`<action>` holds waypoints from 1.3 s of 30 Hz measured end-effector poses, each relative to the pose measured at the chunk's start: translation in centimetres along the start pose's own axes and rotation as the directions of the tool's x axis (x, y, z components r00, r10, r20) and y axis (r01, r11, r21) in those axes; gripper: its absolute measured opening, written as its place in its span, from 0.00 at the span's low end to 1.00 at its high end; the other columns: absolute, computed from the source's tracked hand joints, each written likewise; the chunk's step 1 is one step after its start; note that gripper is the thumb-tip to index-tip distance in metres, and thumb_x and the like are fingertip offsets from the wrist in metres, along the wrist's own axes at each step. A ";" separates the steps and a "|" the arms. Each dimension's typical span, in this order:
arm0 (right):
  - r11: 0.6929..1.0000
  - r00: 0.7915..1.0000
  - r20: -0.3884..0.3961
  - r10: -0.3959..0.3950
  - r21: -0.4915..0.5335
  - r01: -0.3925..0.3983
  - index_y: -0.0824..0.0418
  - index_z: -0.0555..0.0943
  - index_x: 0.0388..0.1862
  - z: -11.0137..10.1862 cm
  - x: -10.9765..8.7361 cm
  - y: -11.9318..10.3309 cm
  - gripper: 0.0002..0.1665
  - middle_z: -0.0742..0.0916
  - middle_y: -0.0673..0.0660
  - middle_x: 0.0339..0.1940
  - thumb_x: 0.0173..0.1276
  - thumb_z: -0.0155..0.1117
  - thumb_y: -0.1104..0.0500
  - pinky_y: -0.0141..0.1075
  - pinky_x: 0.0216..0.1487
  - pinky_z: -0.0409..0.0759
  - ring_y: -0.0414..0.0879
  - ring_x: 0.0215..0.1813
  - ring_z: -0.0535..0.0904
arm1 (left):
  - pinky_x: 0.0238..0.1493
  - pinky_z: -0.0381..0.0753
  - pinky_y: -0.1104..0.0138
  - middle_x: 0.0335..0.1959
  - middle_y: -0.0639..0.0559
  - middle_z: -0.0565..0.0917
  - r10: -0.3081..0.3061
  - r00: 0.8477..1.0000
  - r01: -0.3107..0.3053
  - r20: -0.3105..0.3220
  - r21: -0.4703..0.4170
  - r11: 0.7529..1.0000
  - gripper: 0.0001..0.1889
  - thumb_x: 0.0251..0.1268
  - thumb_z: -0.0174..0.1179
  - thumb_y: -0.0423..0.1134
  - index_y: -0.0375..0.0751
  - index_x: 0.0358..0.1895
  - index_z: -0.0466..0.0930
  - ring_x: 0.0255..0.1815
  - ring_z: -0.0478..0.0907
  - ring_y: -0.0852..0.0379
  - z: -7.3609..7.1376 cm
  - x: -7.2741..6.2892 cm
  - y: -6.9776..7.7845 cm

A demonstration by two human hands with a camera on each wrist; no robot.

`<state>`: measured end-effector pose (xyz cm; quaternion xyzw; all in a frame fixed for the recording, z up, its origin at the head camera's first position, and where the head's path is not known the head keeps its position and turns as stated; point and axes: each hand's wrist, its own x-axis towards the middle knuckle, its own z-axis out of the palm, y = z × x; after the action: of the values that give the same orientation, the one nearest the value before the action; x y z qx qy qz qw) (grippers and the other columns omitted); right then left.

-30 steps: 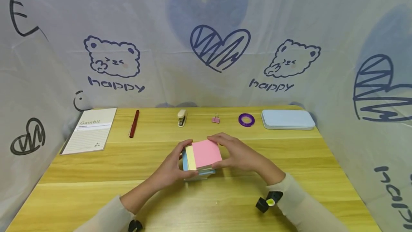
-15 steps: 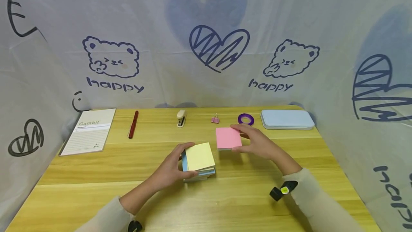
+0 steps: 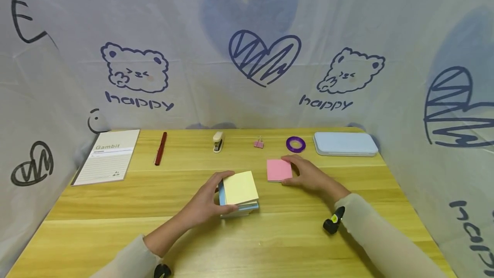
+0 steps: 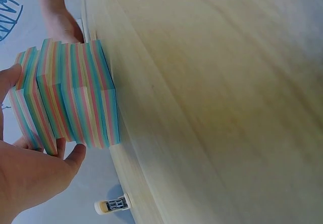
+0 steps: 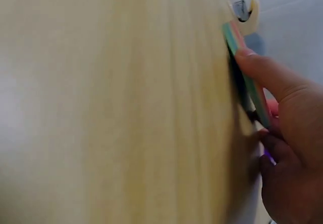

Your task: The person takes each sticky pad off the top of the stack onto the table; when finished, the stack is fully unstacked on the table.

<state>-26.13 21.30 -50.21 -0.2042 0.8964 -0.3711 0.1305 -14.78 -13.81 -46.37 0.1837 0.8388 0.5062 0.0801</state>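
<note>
In the head view my left hand grips the sides of a stack of sticky note pads on the table, thumb at the near side. A pale yellow sheet tops the stack. Its striped, uneven layers of pads show in the left wrist view. To the right, my right hand pinches a pink-topped sticky note pad between thumb and fingers. The right wrist view shows this thin pad edge-on, just above the table with a dark shadow under it.
Along the table's back lie a notebook, a dark red pen, a stapler, a pink binder clip, a purple tape roll and a light blue case. A patterned cloth hangs behind.
My right hand has lifted the pink-topped pad off the stack and carried it right, then lowered it towards the table, baring the yellow sheet. The left hand has stayed on the stack.
</note>
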 end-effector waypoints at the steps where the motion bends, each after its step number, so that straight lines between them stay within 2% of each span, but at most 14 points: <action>1: 1.000 1.000 -0.003 -0.014 -0.019 0.014 0.58 0.67 0.79 0.1 0.0 0.2 0.51 0.70 0.60 0.79 0.62 0.80 0.46 0.56 0.81 0.53 0.60 0.81 0.59 | 0.71 0.68 0.40 0.73 0.40 0.69 0.000 1.000 0.000 0.000 0.001 1.000 0.45 0.57 0.79 0.39 0.44 0.77 0.63 0.71 0.69 0.38 0.0 0.0 0.0; 4: 0.997 0.999 -0.012 -0.052 -0.060 0.051 0.58 0.67 0.79 0.4 -0.1 0.6 0.50 0.69 0.62 0.79 0.63 0.79 0.46 0.59 0.80 0.53 0.62 0.81 0.59 | 0.71 0.69 0.40 0.73 0.41 0.69 -0.002 1.000 0.002 0.002 0.007 1.000 0.45 0.57 0.79 0.40 0.44 0.77 0.64 0.70 0.69 0.38 -0.1 0.1 0.0; 11: 0.987 0.997 -0.011 -0.080 -0.139 0.078 0.56 0.66 0.80 0.6 -0.3 0.7 0.51 0.68 0.62 0.79 0.64 0.77 0.43 0.61 0.79 0.55 0.63 0.80 0.60 | 0.70 0.70 0.40 0.72 0.41 0.70 0.005 1.000 -0.005 0.022 0.001 1.000 0.45 0.57 0.79 0.40 0.42 0.77 0.63 0.68 0.70 0.40 -0.1 0.1 0.0; 20: 0.981 0.995 -0.007 -0.102 -0.164 0.100 0.59 0.63 0.82 0.3 -0.4 0.6 0.55 0.66 0.62 0.81 0.63 0.77 0.41 0.61 0.79 0.55 0.63 0.81 0.59 | 0.70 0.70 0.39 0.71 0.41 0.70 0.022 0.999 -0.022 0.034 0.001 1.000 0.45 0.59 0.78 0.41 0.43 0.78 0.63 0.67 0.70 0.40 -0.2 0.1 0.1; 27: 0.990 0.998 0.042 -0.053 -0.125 0.058 0.55 0.59 0.84 0.2 -0.9 -1.5 0.57 0.62 0.60 0.83 0.63 0.77 0.40 0.60 0.80 0.53 0.61 0.83 0.54 | 0.70 0.70 0.40 0.72 0.40 0.69 0.026 0.999 -0.026 0.036 0.004 1.000 0.45 0.59 0.77 0.40 0.42 0.78 0.62 0.67 0.70 0.40 -0.2 0.1 -0.2; 32: 0.980 0.993 0.044 -0.110 -0.163 0.116 0.56 0.59 0.83 0.0 -1.5 -3.6 0.57 0.64 0.64 0.82 0.63 0.77 0.42 0.63 0.78 0.57 0.65 0.81 0.57 | 0.70 0.70 0.40 0.72 0.40 0.69 0.030 0.999 -0.030 0.040 0.012 0.999 0.45 0.60 0.77 0.41 0.43 0.78 0.61 0.66 0.71 0.41 -0.2 0.1 -0.4; 39: 0.970 0.973 0.094 -0.210 -0.106 0.219 0.53 0.59 0.84 0.3 -2.2 -7.2 0.56 0.64 0.62 0.82 0.63 0.77 0.44 0.64 0.76 0.60 0.64 0.81 0.58 | 0.70 0.70 0.40 0.71 0.41 0.69 0.033 0.998 -0.033 0.048 0.009 0.999 0.45 0.60 0.77 0.41 0.44 0.79 0.61 0.66 0.71 0.42 -0.3 0.2 -0.5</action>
<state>-22.09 17.50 -45.06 -0.3223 0.8829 -0.3219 0.1144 -15.20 -14.15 -46.70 0.2100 0.8359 0.4989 0.0908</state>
